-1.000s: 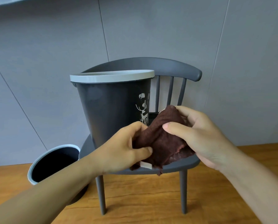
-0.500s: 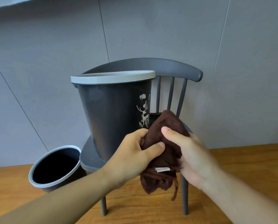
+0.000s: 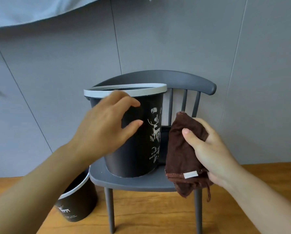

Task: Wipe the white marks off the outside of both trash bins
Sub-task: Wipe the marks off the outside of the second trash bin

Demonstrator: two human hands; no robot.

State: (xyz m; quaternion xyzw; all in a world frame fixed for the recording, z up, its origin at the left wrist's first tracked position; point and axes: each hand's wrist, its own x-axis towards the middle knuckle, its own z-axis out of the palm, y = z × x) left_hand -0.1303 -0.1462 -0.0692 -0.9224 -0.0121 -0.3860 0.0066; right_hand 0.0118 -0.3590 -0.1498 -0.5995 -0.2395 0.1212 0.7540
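Now the left hand (image 3: 105,125) has let go of the brown cloth (image 3: 183,149), fingers spread wide at the upright bin's (image 3: 138,146) wall, while the right hand (image 3: 207,149) alone grips the bunched cloth beside it, so wiping looks about to begin. That bin stands mid-seat on the grey chair (image 3: 141,182). The second bin (image 3: 78,205) sits tilted on the wooden floor (image 3: 158,213) off the seat's left edge, before a grey panelled wall (image 3: 158,39).

Dark bin (image 3: 136,149) with grey rim, upright on chair seat (image 3: 141,183), white print facing right. Second bin (image 3: 78,206) on floor, tilted, lower left. Brown cloth (image 3: 183,152) bunched, beside first bin.
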